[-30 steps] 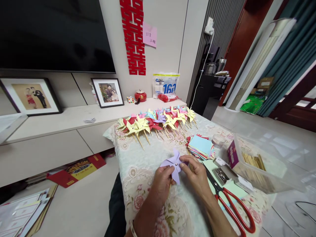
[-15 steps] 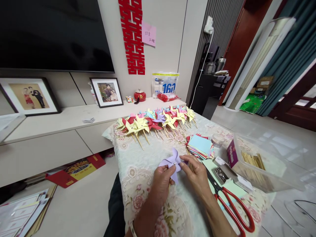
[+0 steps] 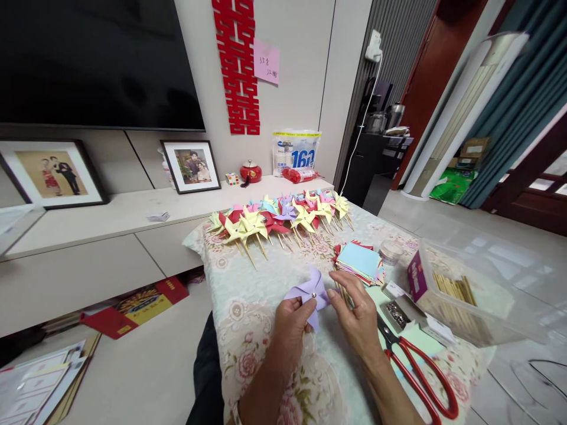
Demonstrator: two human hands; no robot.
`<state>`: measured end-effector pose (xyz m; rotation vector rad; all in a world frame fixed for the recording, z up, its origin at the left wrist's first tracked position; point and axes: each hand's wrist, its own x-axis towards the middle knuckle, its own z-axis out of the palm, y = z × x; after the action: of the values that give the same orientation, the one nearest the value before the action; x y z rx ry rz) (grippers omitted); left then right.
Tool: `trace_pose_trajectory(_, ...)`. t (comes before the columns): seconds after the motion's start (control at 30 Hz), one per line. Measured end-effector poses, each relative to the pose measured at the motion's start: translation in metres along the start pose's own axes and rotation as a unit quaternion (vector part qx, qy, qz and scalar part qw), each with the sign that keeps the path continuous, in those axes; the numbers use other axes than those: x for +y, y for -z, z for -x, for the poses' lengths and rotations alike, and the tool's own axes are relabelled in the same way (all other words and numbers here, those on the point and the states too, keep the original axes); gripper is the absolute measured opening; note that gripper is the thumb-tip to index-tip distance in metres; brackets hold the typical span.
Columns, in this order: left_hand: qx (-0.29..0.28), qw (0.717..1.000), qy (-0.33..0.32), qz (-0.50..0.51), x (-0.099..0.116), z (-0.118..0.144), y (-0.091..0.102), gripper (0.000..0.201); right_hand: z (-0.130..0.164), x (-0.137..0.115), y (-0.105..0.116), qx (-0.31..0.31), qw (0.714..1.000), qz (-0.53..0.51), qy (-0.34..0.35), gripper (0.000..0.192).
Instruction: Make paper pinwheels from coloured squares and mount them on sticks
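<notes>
A purple paper pinwheel [image 3: 315, 278] with a shiny round pin at its centre is gripped by my left hand [image 3: 289, 326], thumb on the front near the pin. At its right edge is my right hand [image 3: 358, 316], with thumb and index finger apart and the thumb tip beside or touching a blade. Scissors with red handles [image 3: 414, 360] lie to the right of my right wrist. Beyond my hands is a stack of coloured paper squares [image 3: 358, 260]. A small box of metal pins [image 3: 397, 313] sits right of my right hand.
Several finished pinwheels on sticks [image 3: 254, 224] lie in rows along the far side of the cloth-covered table [image 3: 248, 289]. A clear plastic box [image 3: 500, 295] with wooden sticks [image 3: 456, 289] stands at the right. Behind is a white cabinet [image 3: 106, 221] with framed photos [image 3: 190, 166].
My right thumb and index finger have parted from their pinch on the pinwheel's right blade, and the hand has shifted slightly right. My left hand keeps its hold.
</notes>
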<state>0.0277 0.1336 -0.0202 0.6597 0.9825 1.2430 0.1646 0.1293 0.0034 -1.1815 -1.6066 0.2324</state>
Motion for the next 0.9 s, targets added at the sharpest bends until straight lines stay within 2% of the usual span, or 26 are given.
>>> trace_pose_trajectory(0.1,0.010,0.999,-0.026,-0.035,0.004,0.003,-0.005,0.025,-0.001,-0.008,0.003,0.007,0.997,0.032,0.066,0.030)
trace_pose_trajectory(0.2,-0.010,0.997,-0.052,-0.056,0.008,0.008,-0.010,0.020,-0.001,-0.013,0.003,0.001,0.991,0.065,0.113,0.036)
trace_pose_trajectory(0.4,-0.017,0.992,-0.092,-0.083,0.006,0.007,-0.012,0.014,0.001,-0.006,-0.003,-0.021,0.985,0.108,0.135,0.040)
trace_pose_trajectory(0.57,-0.025,0.994,-0.081,-0.062,0.003,0.005,-0.011,0.019,0.002,-0.002,-0.005,-0.040,0.985,0.114,0.125,0.040)
trace_pose_trajectory(0.73,-0.037,0.998,-0.047,-0.028,0.002,0.006,-0.008,0.021,0.001,-0.011,-0.002,-0.033,0.989,0.098,0.108,0.035)
trace_pose_trajectory(0.9,-0.060,0.993,-0.036,0.097,0.009,0.006,-0.005,0.026,0.000,-0.010,0.003,0.040,0.999,0.018,-0.002,0.026)
